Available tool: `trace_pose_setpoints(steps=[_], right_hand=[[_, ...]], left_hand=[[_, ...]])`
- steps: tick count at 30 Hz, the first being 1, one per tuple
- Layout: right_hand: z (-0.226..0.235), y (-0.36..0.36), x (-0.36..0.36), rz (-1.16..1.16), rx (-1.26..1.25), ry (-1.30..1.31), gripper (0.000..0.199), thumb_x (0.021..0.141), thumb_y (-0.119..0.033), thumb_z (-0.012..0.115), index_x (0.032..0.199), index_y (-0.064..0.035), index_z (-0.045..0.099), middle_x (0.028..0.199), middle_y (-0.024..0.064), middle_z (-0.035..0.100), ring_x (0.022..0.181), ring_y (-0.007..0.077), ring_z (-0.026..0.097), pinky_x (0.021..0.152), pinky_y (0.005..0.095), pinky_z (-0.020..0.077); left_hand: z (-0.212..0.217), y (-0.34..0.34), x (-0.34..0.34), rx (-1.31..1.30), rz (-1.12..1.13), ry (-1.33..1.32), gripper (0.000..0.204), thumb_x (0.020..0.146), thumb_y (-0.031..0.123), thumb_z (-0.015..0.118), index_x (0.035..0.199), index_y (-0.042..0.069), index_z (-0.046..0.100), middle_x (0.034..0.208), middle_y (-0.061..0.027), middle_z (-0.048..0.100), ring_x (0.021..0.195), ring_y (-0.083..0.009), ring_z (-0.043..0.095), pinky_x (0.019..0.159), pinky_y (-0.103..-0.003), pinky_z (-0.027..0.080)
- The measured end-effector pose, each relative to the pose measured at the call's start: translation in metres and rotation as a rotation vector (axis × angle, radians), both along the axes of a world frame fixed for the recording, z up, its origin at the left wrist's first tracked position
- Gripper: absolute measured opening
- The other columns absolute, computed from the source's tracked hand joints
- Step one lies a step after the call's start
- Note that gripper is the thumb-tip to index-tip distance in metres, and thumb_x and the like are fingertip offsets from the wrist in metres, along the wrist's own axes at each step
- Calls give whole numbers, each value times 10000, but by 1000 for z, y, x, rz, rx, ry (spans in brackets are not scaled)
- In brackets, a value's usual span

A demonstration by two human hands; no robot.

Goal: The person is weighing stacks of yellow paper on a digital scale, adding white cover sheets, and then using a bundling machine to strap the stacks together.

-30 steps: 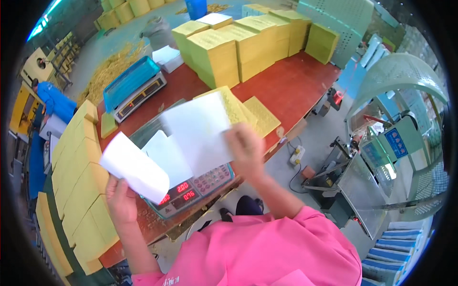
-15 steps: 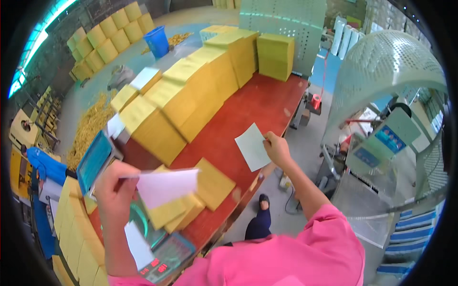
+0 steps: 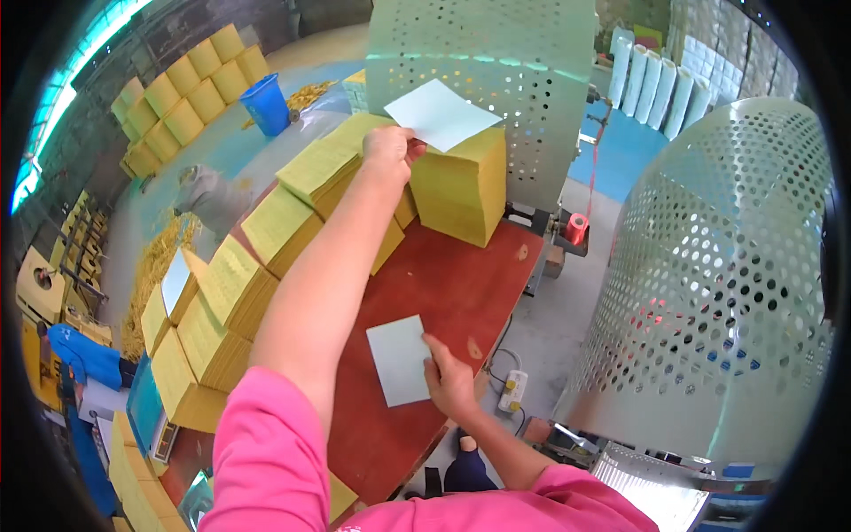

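A: What is grasped by the left hand?

B: A pale bluish-white rectangular sheet of paper is pinched there along its near left edge, with the thumb pressed against it. In view, the top of a tall yellow block of stacked paper is partly covered by the sheet; whether the block is touched cannot be told.

A: And is anything gripped by the right hand?

B: Yes, a second pale rectangular sheet is gripped by its right edge between thumb and fingers. It is held on the near side of the block, seen against the red wooden surface. Whether it is rested there or kept just above cannot be made out.

A: What is placed around the block?

B: To its left, and nearer, rows of yellow paper stacks are lined up; on one of them a loose white sheet is laid. Behind the block, a pale green perforated metal panel is seen. To its right, just past the edge of the surface, a small red roll is mounted. Farther right and nearer than the block, a large curved perforated metal guard is found.
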State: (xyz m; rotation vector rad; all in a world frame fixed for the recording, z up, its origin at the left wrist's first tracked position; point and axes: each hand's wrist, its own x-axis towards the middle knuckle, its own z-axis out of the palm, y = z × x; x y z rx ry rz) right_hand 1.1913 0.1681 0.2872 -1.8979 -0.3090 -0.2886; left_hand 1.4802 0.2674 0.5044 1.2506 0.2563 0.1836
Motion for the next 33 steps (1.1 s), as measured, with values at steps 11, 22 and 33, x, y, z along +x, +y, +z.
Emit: trace_pose_setpoints(steps=[11, 22, 33], right_hand=[[4, -11, 10, 68, -36, -109, 332, 826, 4, 602, 1152, -49, 572, 854, 123, 657, 749, 288, 660, 633, 393, 528], [4, -7, 5, 88, -12, -123, 324, 825, 5, 599, 1144, -54, 576, 895, 126, 669, 757, 294, 660, 644, 397, 528], [2, -7, 7, 68, 17, -169, 340, 816, 25, 605, 1147, -49, 577, 828, 111, 652, 715, 273, 653, 622, 375, 523]], left_hand=[[-16, -34, 25, 213, 52, 134, 168, 839, -95, 514, 1004, -102, 544, 952, -180, 615, 684, -246, 643, 531, -285, 578], [-16, -47, 14, 354, 254, 127, 133, 798, -71, 465, 903, -86, 547, 763, -161, 635, 499, -176, 596, 376, -283, 395], [-28, -47, 24, 356, 282, 150, 114, 814, -49, 502, 911, -77, 556, 746, -148, 630, 490, -180, 592, 364, -295, 390]])
